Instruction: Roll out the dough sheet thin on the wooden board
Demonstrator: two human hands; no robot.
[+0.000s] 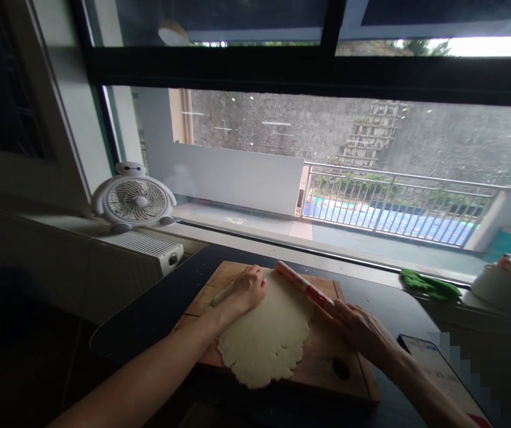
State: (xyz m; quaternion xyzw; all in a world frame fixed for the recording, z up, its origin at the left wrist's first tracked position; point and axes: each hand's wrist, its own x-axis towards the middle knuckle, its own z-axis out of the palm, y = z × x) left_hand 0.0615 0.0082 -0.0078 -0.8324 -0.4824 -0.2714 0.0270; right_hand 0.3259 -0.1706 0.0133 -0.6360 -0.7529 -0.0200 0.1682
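Observation:
A flattened sheet of pale dough point(264, 333) with a ragged, cracked near edge lies on a wooden board point(322, 368), its front lip reaching past the board's near side. My left hand point(252, 286) is closed, resting at the sheet's upper left; its curled fingers hide whatever they may grip. In my right hand point(357, 328) is the near end of a slim rolling pin point(302, 285) with red print on it. The pin slants along the dough's right side, its far end close to the board's back edge.
A dark table point(148, 315) carries the board. A phone point(442, 374) lies at the right, near my right forearm. On the window sill are a white fan point(139, 199), a green cloth point(429, 285) and a white container point(502, 282). A white heater point(148, 246) stands at left.

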